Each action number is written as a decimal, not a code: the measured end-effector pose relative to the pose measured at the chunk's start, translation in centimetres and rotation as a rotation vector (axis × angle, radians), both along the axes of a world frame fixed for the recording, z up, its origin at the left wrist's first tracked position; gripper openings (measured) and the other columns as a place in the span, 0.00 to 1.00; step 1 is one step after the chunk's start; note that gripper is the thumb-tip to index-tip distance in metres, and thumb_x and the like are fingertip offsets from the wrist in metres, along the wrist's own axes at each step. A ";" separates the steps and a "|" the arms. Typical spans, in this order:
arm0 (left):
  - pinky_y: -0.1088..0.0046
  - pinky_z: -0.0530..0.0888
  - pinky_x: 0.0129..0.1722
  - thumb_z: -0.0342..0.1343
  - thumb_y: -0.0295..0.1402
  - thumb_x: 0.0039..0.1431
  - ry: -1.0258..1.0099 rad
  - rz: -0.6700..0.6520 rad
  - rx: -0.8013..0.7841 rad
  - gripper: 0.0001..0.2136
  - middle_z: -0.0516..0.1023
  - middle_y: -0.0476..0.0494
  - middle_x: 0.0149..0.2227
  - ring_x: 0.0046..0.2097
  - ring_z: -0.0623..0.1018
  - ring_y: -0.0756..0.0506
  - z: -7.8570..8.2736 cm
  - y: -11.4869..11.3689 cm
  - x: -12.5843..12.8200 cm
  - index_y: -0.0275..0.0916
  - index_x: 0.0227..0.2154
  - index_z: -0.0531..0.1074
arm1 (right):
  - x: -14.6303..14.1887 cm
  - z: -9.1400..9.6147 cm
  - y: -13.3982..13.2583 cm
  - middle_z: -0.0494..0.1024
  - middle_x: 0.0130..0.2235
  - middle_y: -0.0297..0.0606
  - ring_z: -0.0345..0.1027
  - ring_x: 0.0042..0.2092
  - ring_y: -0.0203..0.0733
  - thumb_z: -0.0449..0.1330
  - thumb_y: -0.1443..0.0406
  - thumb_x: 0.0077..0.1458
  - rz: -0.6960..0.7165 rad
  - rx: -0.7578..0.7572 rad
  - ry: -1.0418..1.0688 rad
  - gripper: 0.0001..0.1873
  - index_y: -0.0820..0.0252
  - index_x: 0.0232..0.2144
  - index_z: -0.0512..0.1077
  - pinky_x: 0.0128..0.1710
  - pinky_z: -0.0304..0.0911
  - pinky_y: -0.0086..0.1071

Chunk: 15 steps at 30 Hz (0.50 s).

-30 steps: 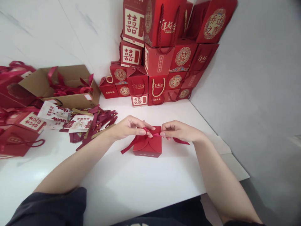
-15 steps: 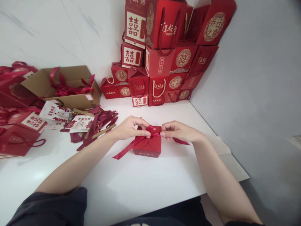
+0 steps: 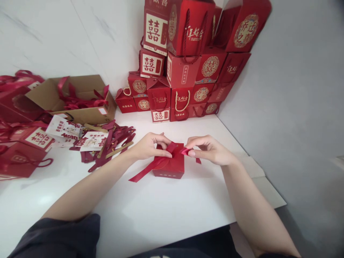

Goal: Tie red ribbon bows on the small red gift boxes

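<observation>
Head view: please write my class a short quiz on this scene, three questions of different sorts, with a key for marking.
1. Fill in: The left hand and right hand both hold a red ____ at the top of the small red box.
2. True or false: The stacked red boxes stand nearer the camera than the small red box.
3. Choose: The open cardboard box is nearer to A) the left hand; B) the right hand.

Key: 1. ribbon; 2. false, they stand farther away; 3. A.

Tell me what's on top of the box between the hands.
A red ribbon lies on the box; the left hand and right hand pinch it, covering part.
</observation>
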<state>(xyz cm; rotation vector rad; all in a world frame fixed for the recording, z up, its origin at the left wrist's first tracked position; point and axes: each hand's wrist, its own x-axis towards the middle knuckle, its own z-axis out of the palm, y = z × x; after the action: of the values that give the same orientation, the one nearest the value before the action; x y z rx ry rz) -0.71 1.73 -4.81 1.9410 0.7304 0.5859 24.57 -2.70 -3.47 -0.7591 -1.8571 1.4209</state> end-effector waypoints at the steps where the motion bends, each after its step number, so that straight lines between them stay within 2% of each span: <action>1: 0.57 0.46 0.67 0.67 0.37 0.45 0.005 -0.007 0.003 0.16 0.77 0.53 0.24 0.27 0.75 0.53 0.1 0.0 0.0 0.37 0.38 0.79 | -0.5 -0.1 -0.2 0.75 0.33 0.37 0.66 0.33 0.36 0.62 0.60 0.55 -0.012 0.023 0.005 0.10 0.58 0.38 0.78 0.33 0.63 0.31; 4: 0.56 0.45 0.67 0.67 0.38 0.46 0.034 -0.034 0.016 0.16 0.79 0.52 0.26 0.30 0.77 0.52 0.5 0.0 0.0 0.37 0.38 0.78 | -2.1 -0.3 -0.6 0.77 0.38 0.38 0.68 0.38 0.38 0.58 0.61 0.59 -0.074 0.158 -0.032 0.11 0.56 0.43 0.77 0.41 0.63 0.34; 8: 0.55 0.44 0.67 0.66 0.38 0.47 0.057 -0.065 0.057 0.13 0.81 0.49 0.35 0.35 0.78 0.51 0.9 -0.2 0.1 0.37 0.35 0.78 | -3.7 -0.7 -1.1 0.79 0.38 0.37 0.70 0.37 0.40 0.55 0.63 0.61 -0.189 0.400 -0.179 0.12 0.53 0.45 0.75 0.48 0.59 0.39; 12: 0.55 0.46 0.67 0.65 0.40 0.49 0.076 -0.065 0.087 0.12 0.81 0.49 0.33 0.35 0.77 0.50 1.2 -0.3 0.1 0.37 0.33 0.78 | -4.5 -1.0 -1.5 0.79 0.39 0.37 0.70 0.38 0.40 0.54 0.67 0.61 -0.250 0.535 -0.307 0.13 0.53 0.45 0.73 0.47 0.54 0.39; 15: 0.55 0.46 0.67 0.62 0.40 0.53 0.079 -0.063 0.081 0.11 0.81 0.48 0.31 0.34 0.78 0.50 1.2 -0.3 0.1 0.36 0.29 0.77 | -4.7 -1.1 -1.6 0.76 0.31 0.33 0.67 0.32 0.37 0.55 0.68 0.58 -0.304 0.561 -0.332 0.12 0.55 0.44 0.71 0.45 0.54 0.37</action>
<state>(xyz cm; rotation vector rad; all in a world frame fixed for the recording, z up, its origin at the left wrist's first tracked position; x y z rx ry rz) -0.60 1.46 -3.63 2.0648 0.7015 0.5094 19.92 -4.34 -4.59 -0.9670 -2.1329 0.5605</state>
